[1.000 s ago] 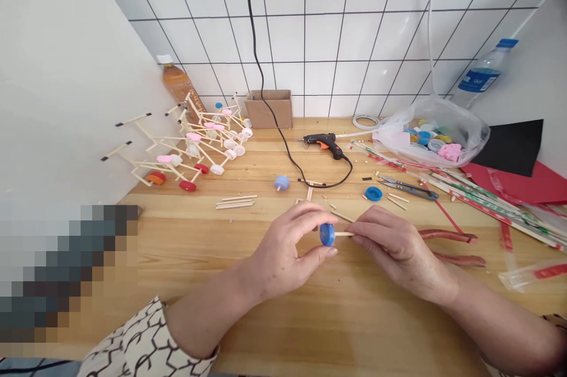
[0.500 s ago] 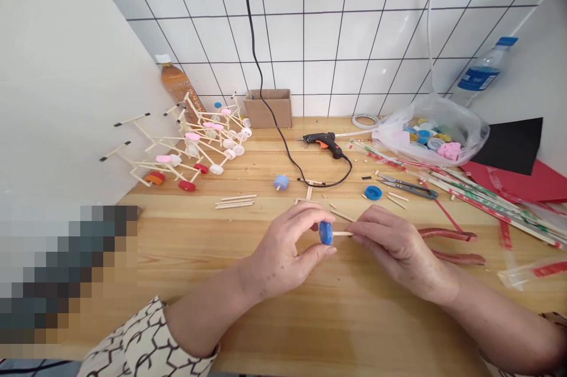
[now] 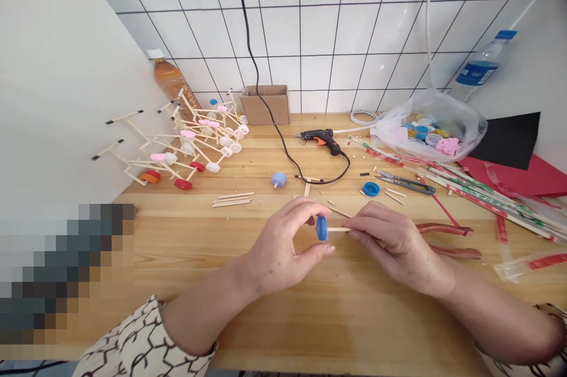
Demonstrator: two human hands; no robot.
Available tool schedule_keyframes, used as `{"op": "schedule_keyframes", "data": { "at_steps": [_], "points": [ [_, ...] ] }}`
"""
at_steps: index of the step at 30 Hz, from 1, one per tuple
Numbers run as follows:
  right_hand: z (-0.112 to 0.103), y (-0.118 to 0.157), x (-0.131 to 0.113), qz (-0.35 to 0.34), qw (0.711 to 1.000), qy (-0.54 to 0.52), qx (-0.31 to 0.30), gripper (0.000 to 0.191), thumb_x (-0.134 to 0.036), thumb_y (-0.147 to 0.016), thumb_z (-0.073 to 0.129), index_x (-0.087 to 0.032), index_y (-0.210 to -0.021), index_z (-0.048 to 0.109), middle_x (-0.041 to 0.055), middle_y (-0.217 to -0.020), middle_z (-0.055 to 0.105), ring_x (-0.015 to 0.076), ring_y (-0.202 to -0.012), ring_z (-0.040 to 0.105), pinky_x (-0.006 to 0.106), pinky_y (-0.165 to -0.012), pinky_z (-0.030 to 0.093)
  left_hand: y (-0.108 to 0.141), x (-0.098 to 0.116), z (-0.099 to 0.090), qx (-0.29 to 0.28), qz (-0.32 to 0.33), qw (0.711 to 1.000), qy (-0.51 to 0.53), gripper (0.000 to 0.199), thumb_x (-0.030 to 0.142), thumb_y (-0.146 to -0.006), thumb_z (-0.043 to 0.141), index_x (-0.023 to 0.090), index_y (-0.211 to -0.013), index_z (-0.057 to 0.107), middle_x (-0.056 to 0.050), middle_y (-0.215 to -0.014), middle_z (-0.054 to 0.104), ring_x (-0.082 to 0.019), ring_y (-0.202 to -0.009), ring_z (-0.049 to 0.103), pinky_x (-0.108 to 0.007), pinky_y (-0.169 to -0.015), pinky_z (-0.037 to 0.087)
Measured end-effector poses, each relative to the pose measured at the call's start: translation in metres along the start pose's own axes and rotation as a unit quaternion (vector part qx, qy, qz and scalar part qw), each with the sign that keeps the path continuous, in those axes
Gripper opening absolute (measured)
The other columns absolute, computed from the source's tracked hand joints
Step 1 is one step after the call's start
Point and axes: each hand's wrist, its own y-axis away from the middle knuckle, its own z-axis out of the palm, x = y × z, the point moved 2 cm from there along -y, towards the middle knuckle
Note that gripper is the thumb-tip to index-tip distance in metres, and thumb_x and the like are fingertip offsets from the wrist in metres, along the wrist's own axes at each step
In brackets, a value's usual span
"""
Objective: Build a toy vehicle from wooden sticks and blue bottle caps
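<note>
A blue bottle cap (image 3: pixel 322 228) stands on edge between the thumb and fingers of my left hand (image 3: pixel 283 241), which is closed loosely about its rim. From the cap's right face a thin wooden stick (image 3: pixel 339 229) runs to the right. My right hand (image 3: pixel 394 241) pinches the far end of this stick between thumb and fingers. Just behind the hands, another stick (image 3: pixel 339 211) lies on the table, next to a small stick frame (image 3: pixel 307 188) with dark tips, partly hidden by my left hand. A pale blue cap wheel (image 3: pixel 279 179) with a short stick sits farther back.
Stick models with cap wheels (image 3: pixel 190 140) crowd the left. Behind are a cardboard box (image 3: pixel 264 106) and a corded glue gun (image 3: pixel 321 138). On the right lie snips (image 3: pixel 405 182), red-handled pliers (image 3: pixel 456 253), wrapped sticks (image 3: pixel 487 197) and a bag of caps (image 3: pixel 429 129).
The view has shifted slightly. My left fingertips stand a little farther apart around the blue cap. The right hand keeps its pinch on the stick.
</note>
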Motion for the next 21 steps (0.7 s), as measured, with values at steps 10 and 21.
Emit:
{"op": "schedule_keyframes", "data": {
  "at_steps": [10,21],
  "points": [
    [0.003,0.0,-0.006,-0.01,0.998,0.045,-0.035,0.018,-0.012,-0.089,0.045,-0.014,-0.092,0.062,0.0068,-0.073,0.058,0.0182,-0.071,0.05,0.032,-0.062,0.04,0.001,0.006,0.001,0.011,0.099,0.992,-0.077,0.024,0.022,-0.078,0.063,0.015,-0.1,0.059,-0.009,-0.099,0.061,-0.019,-0.093,0.055,-0.035,-0.084,0.048],
    [0.016,0.0,-0.021,-0.035,0.995,0.074,-0.062,0.026,-0.009,-0.089,0.037,-0.015,-0.073,0.058,0.0073,-0.067,0.056,0.0182,-0.066,0.045,0.031,-0.059,0.036,0.015,0.022,0.017,-0.09,0.102,0.963,-0.234,0.011,0.008,-0.081,0.049,0.012,-0.08,0.059,-0.005,-0.077,0.059,-0.019,-0.079,0.048,-0.038,-0.077,0.04]
  ]
}}
